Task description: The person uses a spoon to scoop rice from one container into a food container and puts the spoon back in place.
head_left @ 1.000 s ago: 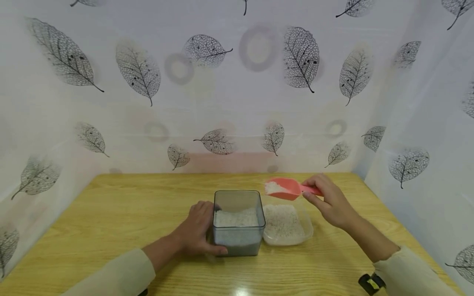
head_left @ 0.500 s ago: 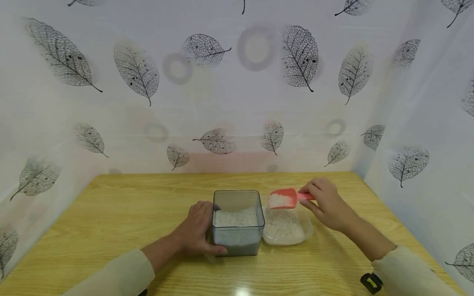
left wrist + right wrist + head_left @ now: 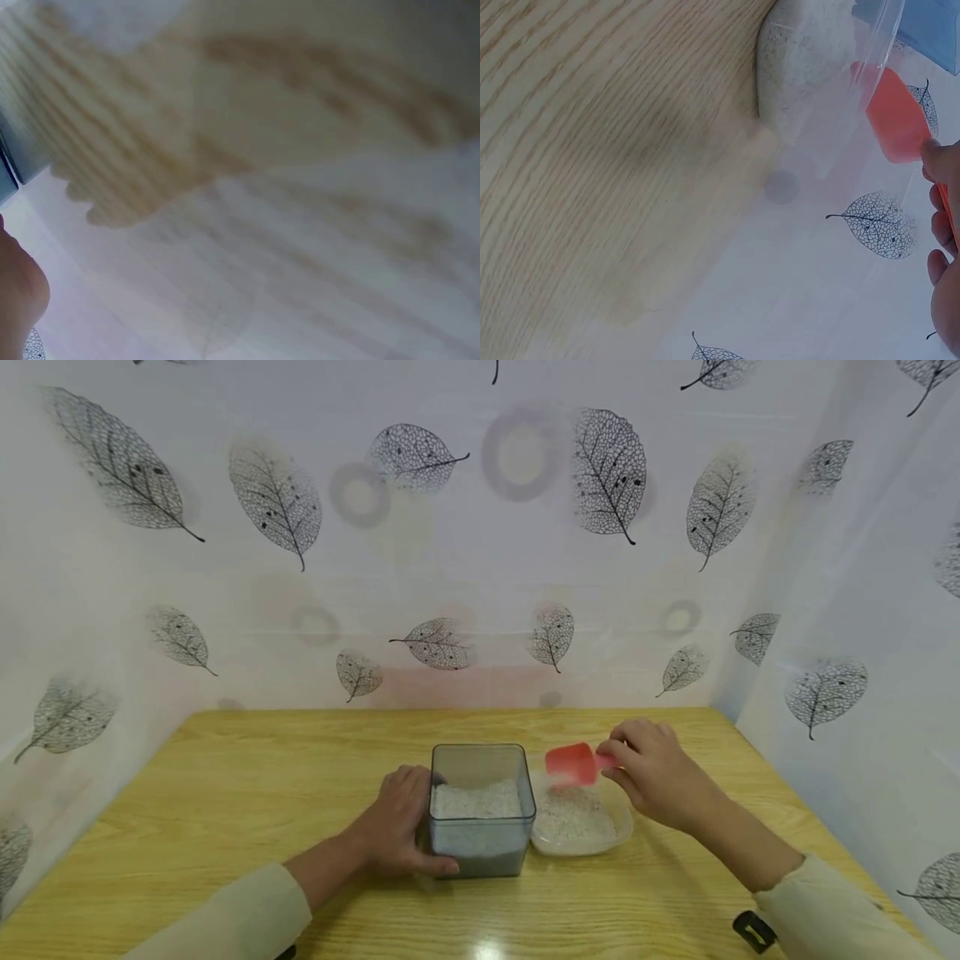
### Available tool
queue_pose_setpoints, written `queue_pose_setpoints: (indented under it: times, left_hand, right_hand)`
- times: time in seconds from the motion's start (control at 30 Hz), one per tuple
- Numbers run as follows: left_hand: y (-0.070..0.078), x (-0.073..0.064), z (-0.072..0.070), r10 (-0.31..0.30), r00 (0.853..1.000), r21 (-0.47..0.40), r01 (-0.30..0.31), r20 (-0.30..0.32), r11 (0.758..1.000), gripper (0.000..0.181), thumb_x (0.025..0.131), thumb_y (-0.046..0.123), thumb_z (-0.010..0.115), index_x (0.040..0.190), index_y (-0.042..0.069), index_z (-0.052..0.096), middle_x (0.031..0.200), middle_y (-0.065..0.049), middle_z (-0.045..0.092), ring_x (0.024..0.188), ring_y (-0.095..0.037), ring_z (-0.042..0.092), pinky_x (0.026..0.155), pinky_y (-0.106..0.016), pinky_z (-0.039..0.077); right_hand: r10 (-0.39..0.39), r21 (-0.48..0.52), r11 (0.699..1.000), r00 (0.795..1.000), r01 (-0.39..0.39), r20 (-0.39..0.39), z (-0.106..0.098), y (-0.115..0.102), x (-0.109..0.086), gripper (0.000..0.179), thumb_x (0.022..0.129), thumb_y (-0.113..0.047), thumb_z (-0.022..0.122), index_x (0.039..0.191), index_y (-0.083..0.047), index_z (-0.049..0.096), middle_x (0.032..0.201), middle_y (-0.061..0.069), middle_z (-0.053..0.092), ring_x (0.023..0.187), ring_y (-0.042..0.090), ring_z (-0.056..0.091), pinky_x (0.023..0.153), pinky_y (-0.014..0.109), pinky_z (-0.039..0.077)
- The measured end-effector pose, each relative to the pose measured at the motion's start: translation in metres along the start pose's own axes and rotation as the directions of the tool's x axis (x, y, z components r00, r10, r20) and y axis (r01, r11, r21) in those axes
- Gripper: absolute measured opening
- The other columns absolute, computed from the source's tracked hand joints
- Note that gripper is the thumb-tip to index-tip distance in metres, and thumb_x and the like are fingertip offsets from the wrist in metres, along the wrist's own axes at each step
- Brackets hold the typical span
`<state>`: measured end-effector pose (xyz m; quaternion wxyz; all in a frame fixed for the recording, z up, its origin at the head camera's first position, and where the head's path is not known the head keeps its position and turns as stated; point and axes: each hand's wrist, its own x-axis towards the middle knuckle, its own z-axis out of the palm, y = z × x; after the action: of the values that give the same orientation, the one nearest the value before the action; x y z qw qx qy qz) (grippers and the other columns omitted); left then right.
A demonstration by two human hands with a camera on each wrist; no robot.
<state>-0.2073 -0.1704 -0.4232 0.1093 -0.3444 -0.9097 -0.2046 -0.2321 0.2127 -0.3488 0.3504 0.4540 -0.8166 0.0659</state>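
My right hand [image 3: 656, 775] grips the handle of a red scoop [image 3: 572, 765], tilted low over a shallow clear plastic container [image 3: 581, 845]. White rice [image 3: 573, 814] lies in that container, and some blurred grains show at the scoop's lip. The right wrist view has the same scoop [image 3: 896, 116] beside the clear container's wall. My left hand [image 3: 405, 827] holds the left side of a square grey-blue translucent bin [image 3: 482, 852], thumb on its front and fingers along its far left side. Rice fills part of the bin. Only part of the left hand [image 3: 21, 289] shows in the left wrist view.
Both containers stand side by side, close together, on a wood-grain table [image 3: 285, 777]. A white curtain [image 3: 465, 552] printed with leaves surrounds the back and sides. A black strap piece [image 3: 753, 932] hangs by the right sleeve.
My right hand has brought the scoop down over the shallow container and tipped it, and the rice heaped in it has poured out. The left hand and the bin have stayed put.
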Motion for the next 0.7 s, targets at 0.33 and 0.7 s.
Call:
queue_pose_setpoints:
  times: [0.33, 0.7]
  left_hand:
    - [-0.002, 0.0, 0.001, -0.001, 1.0, 0.0, 0.001, -0.003, 1.0, 0.103, 0.068, 0.088, 0.06, 0.132, 0.008, 0.045, 0.117, -0.001, 0.05, 0.111, -0.019, 0.043, 0.1, -0.047, 0.038]
    - [-0.002, 0.0, 0.002, 0.008, 1.0, 0.01, -0.008, -0.011, 1.0, 0.103, 0.068, 0.09, 0.058, 0.131, 0.009, 0.045, 0.116, -0.001, 0.05, 0.11, -0.019, 0.043, 0.099, -0.047, 0.038]
  right_hand:
    - [-0.15, -0.088, 0.986, 0.982, 0.14, -0.119, -0.01, -0.006, 0.015, 0.038, 0.108, -0.026, 0.04, 0.094, -0.003, 0.067, 0.086, 0.008, 0.054, 0.077, 0.026, 0.047, 0.066, 0.038, 0.037]
    - [0.148, 0.125, 0.985, 0.948, -0.117, -0.282, -0.034, -0.017, 0.044, 0.048, 0.103, -0.043, 0.051, 0.099, 0.001, 0.071, 0.092, 0.012, 0.058, 0.084, 0.027, 0.046, 0.077, 0.037, 0.032]
